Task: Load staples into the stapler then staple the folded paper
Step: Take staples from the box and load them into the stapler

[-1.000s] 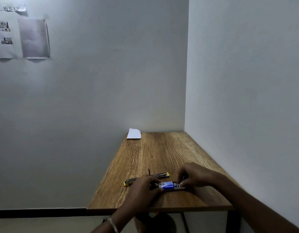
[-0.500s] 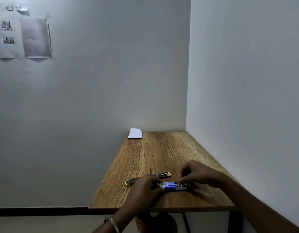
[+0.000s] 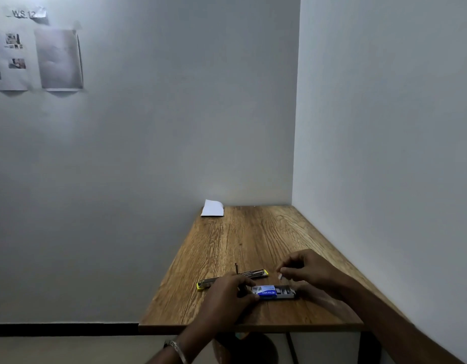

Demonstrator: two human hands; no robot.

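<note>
Staples box (image 3: 275, 292) lay low centre on the tabletop (image 3: 240, 237), left hand (image 3: 227, 295) pinching its end. Right hand (image 3: 309, 270) pinched a small strip, probably staples; best kept level toward the opened stapler (image 3: 232, 278) behind. Folded paper (image 3: 213, 208) waited far back.

1. My right hand (image 3: 309, 271) has lifted off the staple box (image 3: 275, 292), rising toward one o'clock.
2. Its fingertips (image 3: 282, 271) now pinch a small pale strip of staples (image 3: 280, 276) above the box's open end.
</note>
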